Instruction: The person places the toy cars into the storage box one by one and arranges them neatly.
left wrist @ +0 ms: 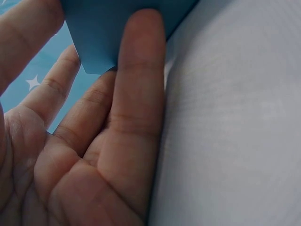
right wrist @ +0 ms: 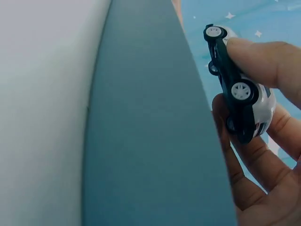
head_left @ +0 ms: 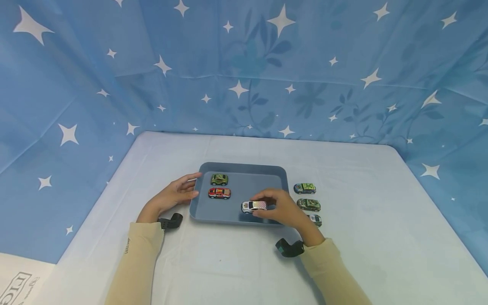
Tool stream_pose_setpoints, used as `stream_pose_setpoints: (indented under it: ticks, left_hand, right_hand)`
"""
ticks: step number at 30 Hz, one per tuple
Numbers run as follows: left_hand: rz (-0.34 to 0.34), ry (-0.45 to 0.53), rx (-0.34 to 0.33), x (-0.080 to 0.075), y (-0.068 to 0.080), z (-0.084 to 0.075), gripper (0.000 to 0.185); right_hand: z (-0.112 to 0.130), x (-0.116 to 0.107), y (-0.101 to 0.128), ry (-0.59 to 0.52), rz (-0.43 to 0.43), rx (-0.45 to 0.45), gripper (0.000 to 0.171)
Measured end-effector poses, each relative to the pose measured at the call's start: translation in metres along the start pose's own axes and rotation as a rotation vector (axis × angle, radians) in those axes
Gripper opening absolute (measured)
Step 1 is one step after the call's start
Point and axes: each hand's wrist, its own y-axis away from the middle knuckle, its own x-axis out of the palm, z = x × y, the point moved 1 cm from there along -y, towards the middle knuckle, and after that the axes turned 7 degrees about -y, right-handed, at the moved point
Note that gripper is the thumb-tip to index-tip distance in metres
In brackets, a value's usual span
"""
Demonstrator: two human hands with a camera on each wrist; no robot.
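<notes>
Head view: the right hand (head_left: 284, 209) pinches a white toy car (head_left: 253, 206) above the blue tray (head_left: 244, 169); the left hand (head_left: 173, 195), fingers straight, touches the tray's left rim; left wrist: flat fingers (left wrist: 138, 80) against the tray; right wrist: fingertips grip the car's underside.

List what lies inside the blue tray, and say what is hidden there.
Inside the blue tray: a green car, a red car, and a white car pinched by the right hand. The hand hides the tray floor beneath it.
</notes>
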Motion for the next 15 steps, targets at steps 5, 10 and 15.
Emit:
stream_pose_setpoints:
  ticks: [5,10,15]
  left_hand:
    - [-0.003,-0.011,0.002,0.000,0.000,0.000,0.076]
    - [-0.006,-0.016,0.004,-0.001,0.000,0.001,0.075]
    - [-0.008,-0.020,0.007,-0.001,0.000,0.001,0.074]
  right_hand:
    - [-0.002,0.008,-0.003,0.020,-0.018,0.014,0.030]
    - [-0.002,0.016,-0.006,0.046,-0.049,0.052,0.030]
    - [0.001,0.024,-0.010,0.032,-0.065,0.093,0.030]
